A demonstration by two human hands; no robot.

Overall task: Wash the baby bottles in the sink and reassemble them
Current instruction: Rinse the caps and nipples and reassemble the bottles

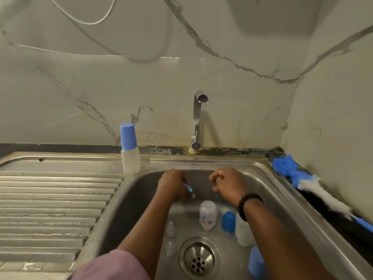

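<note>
In the brushed steel sink [268, 178], the left hand [171, 184] grips a slim blue plastic piece [188, 187]; the right hand's [228, 184] fingers [215, 175] hang loosely curled, holding nothing, above a translucent rounded bottle [207, 214].

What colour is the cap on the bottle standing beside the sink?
Blue, on a clear bottle; the cap shows best in the head view.

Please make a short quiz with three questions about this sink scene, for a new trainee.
1. True or false: the assembled bottle with the blue cap stands inside the sink basin.
2. Which hand grips the blue-handled tool?
A. left hand
B. right hand
3. Fill in: the bottle brush lies on the counter to the ___ of the sink.

Key: 1 false, it stands on the rim beside the draining board; 2 A; 3 right.
</note>
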